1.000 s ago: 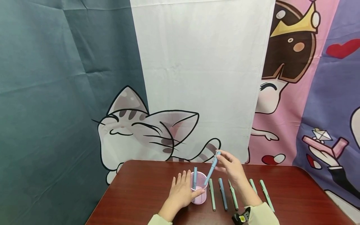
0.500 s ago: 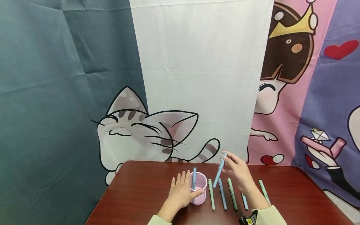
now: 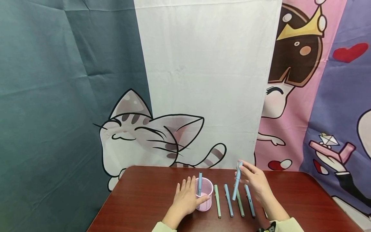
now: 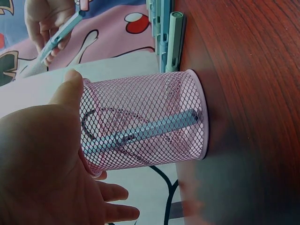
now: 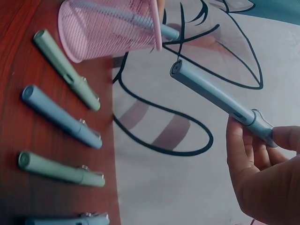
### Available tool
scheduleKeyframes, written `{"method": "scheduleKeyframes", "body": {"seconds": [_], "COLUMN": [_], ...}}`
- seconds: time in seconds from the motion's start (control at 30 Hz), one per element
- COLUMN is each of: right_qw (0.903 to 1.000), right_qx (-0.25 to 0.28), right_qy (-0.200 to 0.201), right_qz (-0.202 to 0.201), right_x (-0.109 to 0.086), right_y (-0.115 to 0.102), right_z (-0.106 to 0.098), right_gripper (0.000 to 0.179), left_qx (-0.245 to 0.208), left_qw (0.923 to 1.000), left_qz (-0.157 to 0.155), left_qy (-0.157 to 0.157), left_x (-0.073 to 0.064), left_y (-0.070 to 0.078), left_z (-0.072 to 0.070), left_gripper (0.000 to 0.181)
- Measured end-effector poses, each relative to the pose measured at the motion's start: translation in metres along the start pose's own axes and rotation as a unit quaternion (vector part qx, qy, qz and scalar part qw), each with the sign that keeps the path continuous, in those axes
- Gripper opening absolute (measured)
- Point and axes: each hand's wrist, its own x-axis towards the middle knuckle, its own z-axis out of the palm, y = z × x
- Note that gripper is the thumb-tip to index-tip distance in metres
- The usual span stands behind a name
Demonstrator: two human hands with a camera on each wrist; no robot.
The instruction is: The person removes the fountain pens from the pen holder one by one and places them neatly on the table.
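My left hand (image 3: 185, 199) rests against the pink mesh pen cup (image 3: 206, 203), fingers straight and spread, the thumb lying across its near side. Inside the cup leans one blue pen (image 3: 200, 182), visible through the mesh in the left wrist view. My right hand (image 3: 256, 183) pinches a light blue pen (image 3: 237, 180) near its clip end, holding it tilted above the table, apart from the cup. Below it lie a green pen (image 3: 218, 201), a blue pen (image 3: 228, 200), another green pen (image 3: 240, 206) and another blue pen (image 3: 250, 201).
Everything stands on a dark red wooden table (image 3: 139, 206). A further pen end (image 3: 265, 213) peeks out beside my right forearm, which hides the rest of it. Behind the table hangs a cloth (image 3: 203, 80) with cartoon prints.
My right hand has carried the light blue pen away from the cup's rim to the right, over the row of pens. My left hand stays at the cup.
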Motion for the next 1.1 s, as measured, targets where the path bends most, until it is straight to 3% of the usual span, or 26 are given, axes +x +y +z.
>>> {"method": "scheduleKeyframes", "body": {"seconds": [0.4,0.63,0.93,1.1], "right_qw": [0.9997,0.9986,0.9992,0.9985], "right_qx": [-0.006,-0.038,-0.029,-0.040], "right_qy": [0.014,0.022,0.019,0.017], "right_qz": [0.017,0.028,0.020,0.032], "right_x": [-0.006,-0.008,-0.011,-0.012], "right_y": [0.005,0.008,0.011,0.012], "right_z": [-0.026,-0.040,-0.054,-0.061], "right_gripper": [0.057,0.057,0.025,0.028], "left_qx": [-0.003,-0.007,-0.006,-0.006], "left_qw": [1.0000,1.0000,1.0000,1.0000], "left_qz": [-0.003,-0.003,-0.001,-0.001], "left_qy": [0.000,-0.002,-0.003,-0.004], "left_x": [-0.001,0.000,0.001,0.001], "left_y": [0.001,0.000,-0.002,-0.002], "left_z": [-0.001,0.000,0.002,0.002], "left_gripper": [0.103,0.104,0.104,0.105]}}
